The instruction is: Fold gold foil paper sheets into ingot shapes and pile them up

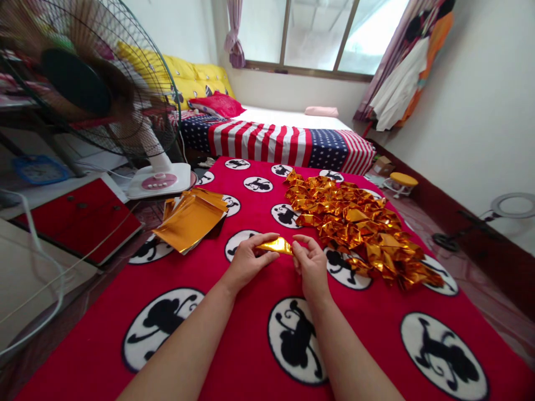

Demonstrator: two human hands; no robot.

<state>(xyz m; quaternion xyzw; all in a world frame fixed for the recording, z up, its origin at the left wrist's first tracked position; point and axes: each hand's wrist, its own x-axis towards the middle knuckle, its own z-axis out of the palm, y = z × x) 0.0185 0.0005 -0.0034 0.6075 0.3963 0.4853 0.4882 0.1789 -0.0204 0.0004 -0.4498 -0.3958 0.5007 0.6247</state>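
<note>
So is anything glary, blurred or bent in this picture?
In the head view, the window washes out white toward the right; the gold foil piece and foil pile show bright glints; the electric fan has smeared blades, probably from spinning; also in the head view, walls lean and edges stretch, as with a wide lens; shadows on the red blanket look faint.

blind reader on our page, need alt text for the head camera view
Two bare hands, left and right, hold a folded strip of shiny gold foil above a red cloth. A stack of gold sheets lies left, a heap of folded gold pieces right.
</note>
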